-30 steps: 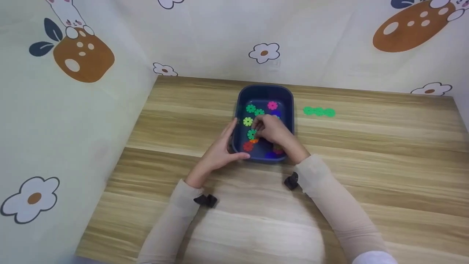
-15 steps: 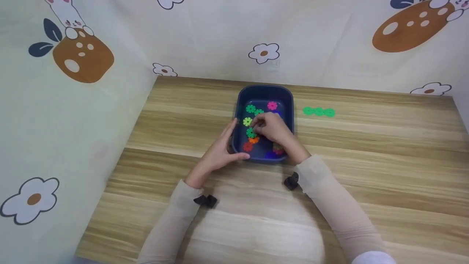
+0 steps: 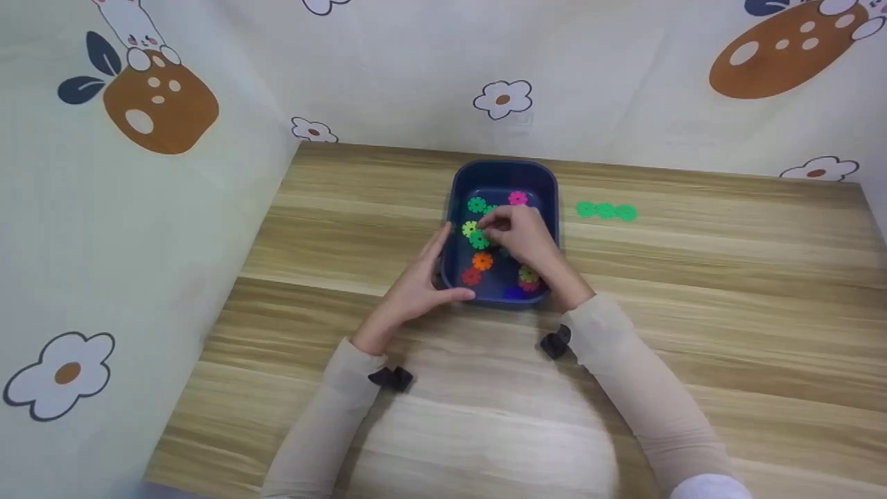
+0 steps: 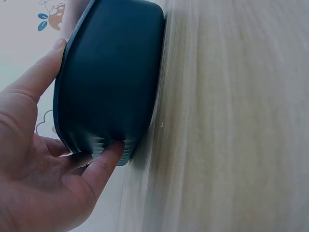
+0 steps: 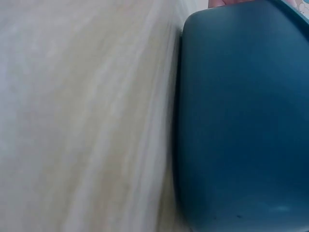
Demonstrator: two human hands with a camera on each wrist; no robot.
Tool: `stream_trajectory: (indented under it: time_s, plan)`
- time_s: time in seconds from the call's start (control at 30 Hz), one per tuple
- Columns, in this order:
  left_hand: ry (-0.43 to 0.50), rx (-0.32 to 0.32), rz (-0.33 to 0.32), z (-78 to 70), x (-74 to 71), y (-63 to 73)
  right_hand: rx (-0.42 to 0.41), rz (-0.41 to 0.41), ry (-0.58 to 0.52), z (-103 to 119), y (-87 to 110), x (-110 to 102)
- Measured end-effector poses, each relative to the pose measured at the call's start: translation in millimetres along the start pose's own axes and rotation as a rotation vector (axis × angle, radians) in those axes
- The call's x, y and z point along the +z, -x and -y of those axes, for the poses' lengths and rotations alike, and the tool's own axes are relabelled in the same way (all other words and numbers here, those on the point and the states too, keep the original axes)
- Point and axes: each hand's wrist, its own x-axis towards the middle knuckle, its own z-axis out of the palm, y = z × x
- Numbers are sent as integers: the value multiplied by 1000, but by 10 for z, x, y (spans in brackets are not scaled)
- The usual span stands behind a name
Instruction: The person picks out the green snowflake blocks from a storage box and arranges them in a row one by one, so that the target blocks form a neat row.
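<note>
A dark blue plastic box (image 3: 454, 277) stands on the table. My left hand (image 3: 412, 287) holds its near left corner, thumb on the near rim and fingers along the left side; the left wrist view shows thumb and fingers against the box wall. Inside the box, my right hand (image 3: 521, 235) pinches a green notched plastic disc (image 3: 479, 240) between thumb and fingers. Around it lie a yellow disc (image 3: 470, 229), an orange disc (image 3: 482, 261), a red disc (image 3: 471, 276), a pink disc (image 3: 517, 198) and several others, some partly hidden by the right hand.
Three green discs joined in a row (image 3: 606, 211) lie on the wooden table (image 3: 693, 291) to the right of the box. Patterned cloth walls (image 3: 589, 83) border the table at the back and left.
My right hand has drawn the green disc upward and away from me, uncovering more of the orange disc. My left hand has stayed on the box.
</note>
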Motion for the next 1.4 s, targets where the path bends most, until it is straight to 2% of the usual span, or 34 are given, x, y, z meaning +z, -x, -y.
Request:
stream_trajectory:
  time_s: [0.47, 0.8, 1.4]
  plan:
    - [9, -9, -9, 6, -9, 1, -21, -58, -27, 44, 12, -223]
    - [15, -24, -7, 28, 0, -2, 38, -75, -73, 34, 28, -448]
    - [-19, -36, -4, -3, 1, -2, 35, -178, -125, -80, 107, -887]
